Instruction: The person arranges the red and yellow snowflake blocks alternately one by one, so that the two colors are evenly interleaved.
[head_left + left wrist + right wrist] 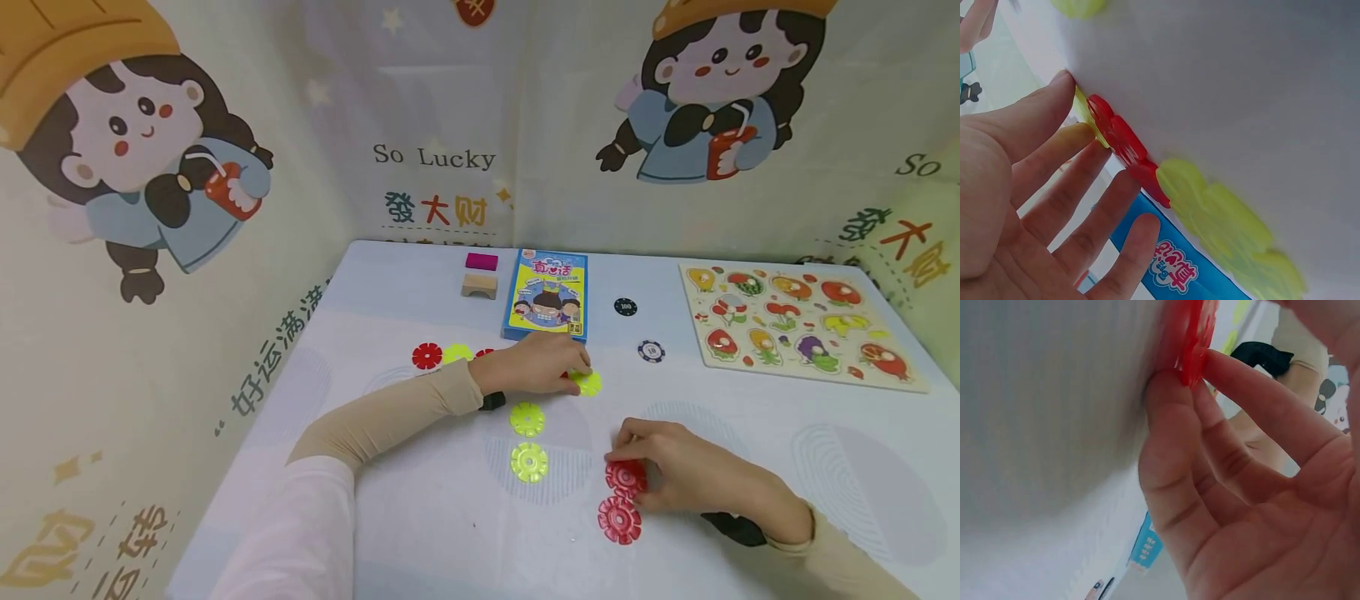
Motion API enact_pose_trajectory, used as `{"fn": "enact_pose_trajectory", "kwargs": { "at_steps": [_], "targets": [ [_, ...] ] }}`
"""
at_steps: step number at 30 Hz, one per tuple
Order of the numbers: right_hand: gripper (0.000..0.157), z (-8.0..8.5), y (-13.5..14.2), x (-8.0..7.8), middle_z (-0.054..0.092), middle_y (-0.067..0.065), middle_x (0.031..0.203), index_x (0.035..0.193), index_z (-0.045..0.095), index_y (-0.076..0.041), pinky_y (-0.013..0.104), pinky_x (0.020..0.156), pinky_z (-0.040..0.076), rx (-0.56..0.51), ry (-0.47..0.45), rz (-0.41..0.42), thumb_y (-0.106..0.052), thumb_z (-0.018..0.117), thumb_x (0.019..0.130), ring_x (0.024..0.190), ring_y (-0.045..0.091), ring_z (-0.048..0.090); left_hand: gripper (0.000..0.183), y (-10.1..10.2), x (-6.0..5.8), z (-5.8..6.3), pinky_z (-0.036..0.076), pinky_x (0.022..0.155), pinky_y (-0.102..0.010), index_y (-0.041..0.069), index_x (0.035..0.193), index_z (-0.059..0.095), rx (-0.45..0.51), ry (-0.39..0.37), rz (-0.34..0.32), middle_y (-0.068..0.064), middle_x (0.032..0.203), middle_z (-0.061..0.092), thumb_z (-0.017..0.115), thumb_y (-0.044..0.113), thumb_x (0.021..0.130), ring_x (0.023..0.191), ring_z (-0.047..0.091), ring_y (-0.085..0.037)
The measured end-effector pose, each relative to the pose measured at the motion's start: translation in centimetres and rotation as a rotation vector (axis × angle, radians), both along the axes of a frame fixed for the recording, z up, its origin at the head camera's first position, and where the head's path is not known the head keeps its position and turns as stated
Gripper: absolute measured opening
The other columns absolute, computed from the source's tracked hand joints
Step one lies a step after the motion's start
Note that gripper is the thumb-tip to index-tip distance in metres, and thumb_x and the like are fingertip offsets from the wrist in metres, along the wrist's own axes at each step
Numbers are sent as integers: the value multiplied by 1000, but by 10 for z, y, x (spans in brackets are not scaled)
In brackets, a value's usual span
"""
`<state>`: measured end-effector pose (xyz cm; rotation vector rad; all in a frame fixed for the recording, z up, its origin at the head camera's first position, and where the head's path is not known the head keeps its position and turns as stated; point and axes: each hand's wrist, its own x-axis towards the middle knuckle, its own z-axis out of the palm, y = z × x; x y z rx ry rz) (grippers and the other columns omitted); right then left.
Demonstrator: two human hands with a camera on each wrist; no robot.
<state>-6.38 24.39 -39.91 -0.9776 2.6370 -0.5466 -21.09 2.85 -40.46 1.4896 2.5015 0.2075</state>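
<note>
My left hand (534,364) reaches across the table, its thumb and index finger at the edges of a yellow-green flower-shaped disc (588,383). In the left wrist view, this disc (1081,106) stands at the end of a row, beside a red disc (1124,140) and another yellow-green disc (1222,225). My right hand (678,468) pinches a red flower-shaped disc (625,477) between thumb and fingers. That disc touches or overlaps a second red disc (619,521) nearer the front. Two yellow-green discs, one farther back (528,419) and one nearer (529,462), lie between the hands.
Behind the left hand stands a blue and yellow card box (547,292). A wooden arch block (479,287) and a magenta block (482,262) are left of it. Black (626,307) and white-rimmed (652,351) chips lie right. A fruit puzzle board (802,325) occupies the back right.
</note>
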Motion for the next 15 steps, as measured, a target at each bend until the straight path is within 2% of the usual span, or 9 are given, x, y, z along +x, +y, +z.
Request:
{"fn": "enact_pose_trajectory", "kwargs": {
  "at_steps": [4,8,12,15],
  "targets": [
    [40,-1,-1,-3,56,-17,97,102,72,-29,18,72,51,21,52,-9,-41,83,66,82,-2,50,45,0,-1,0,44,98,-23,27,128,60,-2,1,-2,11,126,60,66,42,85,117,51,-5],
    [41,-2,0,-12,58,-17,96,100,71,-29,16,69,51,27,88,-54,-45,84,64,80,-2,51,45,0,-2,-1,44,98,-23,28,127,61,-4,2,0,11,126,60,67,43,85,117,51,-5],
    [41,0,6,-33,58,-15,89,99,72,-26,15,63,49,5,141,-135,-41,85,63,75,1,53,45,0,-3,-2,44,98,-23,28,127,61,-1,-7,2,11,126,61,67,42,85,117,52,-5],
    [42,-1,12,-53,60,-12,84,98,73,-21,16,59,47,-3,224,-198,-39,86,62,71,4,52,45,1,-4,-1,45,97,-23,28,127,61,0,-15,7,11,125,61,67,42,85,116,53,-6]
  ]
}}
